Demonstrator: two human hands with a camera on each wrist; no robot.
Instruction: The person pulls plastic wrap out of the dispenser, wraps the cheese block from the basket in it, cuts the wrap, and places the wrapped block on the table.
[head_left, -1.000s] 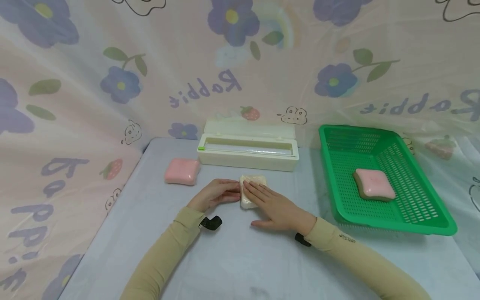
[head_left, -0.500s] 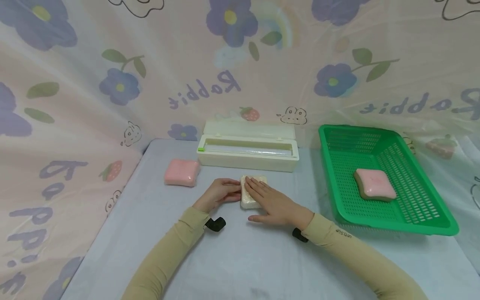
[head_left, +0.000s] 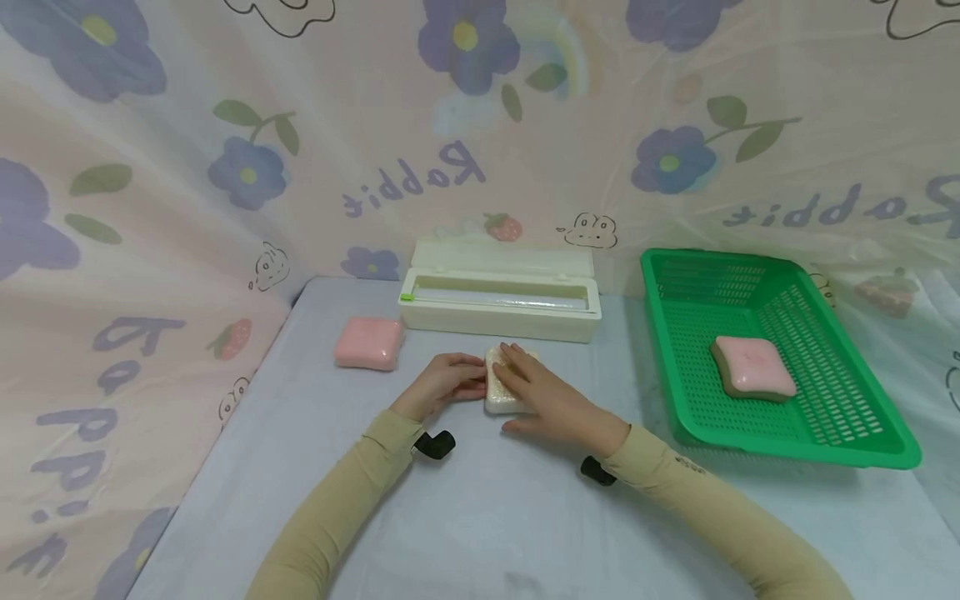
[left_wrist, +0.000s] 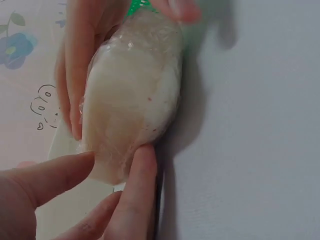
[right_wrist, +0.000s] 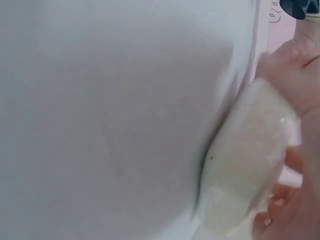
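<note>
A cream-white, rounded block wrapped in clear film point(head_left: 504, 398) lies on the table between both hands. My left hand point(head_left: 441, 387) is at its left side; in the left wrist view, the thumb and forefinger pinch the tapered end of the wrapped block point(left_wrist: 130, 100). Over the top of the block reaches my right hand point(head_left: 558, 402), its fingers spread and mostly straight, with the thumb apart at the near side. The right wrist view shows the block point(right_wrist: 245, 160) somewhat blurred. The underside of the block is hidden.
A white cling film box point(head_left: 498, 321) with its lid up stands behind the hands. To its left lies a glossy pink block point(head_left: 369, 343). A green plastic basket point(head_left: 678, 417) on the right holds a pink-topped block with brown sides point(head_left: 753, 368).
My right hand's fingers have spread apart and shifted toward the block's far edge; earlier they lay together, flat on its top. My left hand has stayed at the block's left side.
</note>
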